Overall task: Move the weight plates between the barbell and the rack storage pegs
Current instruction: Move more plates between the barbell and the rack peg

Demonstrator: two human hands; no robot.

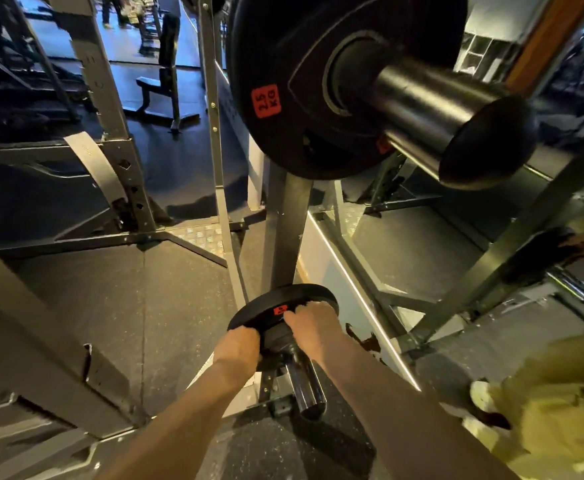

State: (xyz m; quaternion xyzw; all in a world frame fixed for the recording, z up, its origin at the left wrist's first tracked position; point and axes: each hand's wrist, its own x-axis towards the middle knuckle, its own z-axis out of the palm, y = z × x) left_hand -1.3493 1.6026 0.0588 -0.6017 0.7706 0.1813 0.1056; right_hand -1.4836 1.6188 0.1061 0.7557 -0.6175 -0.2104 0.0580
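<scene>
Both forearms reach down from the bottom of the view to a small weight plate sitting on a low storage peg at the foot of the rack upright. Left hand is curled round the plate's near-left rim; right hand grips the right side, its fingers hooked over the face close to a red label (the figure on it is too small to read). So both hands are closed on the same plate.

It is a black disc, apparently rubber-coated, lying well back on the chromed peg, whose bare end juts toward the camera. Judging by its size, it should be light enough for a two-handed lift, stiff and in no way fragile, though the smooth rim could slip in a loose grip. Opposite edges, as held now, look the sensible place to take it, keeping it square so the bore slides along the peg without binding.

Higher up, a large plate marked 15 KG hangs on a thick steel sleeve, with more plates behind it. Another short peg shows at right above the rubber floor.
</scene>
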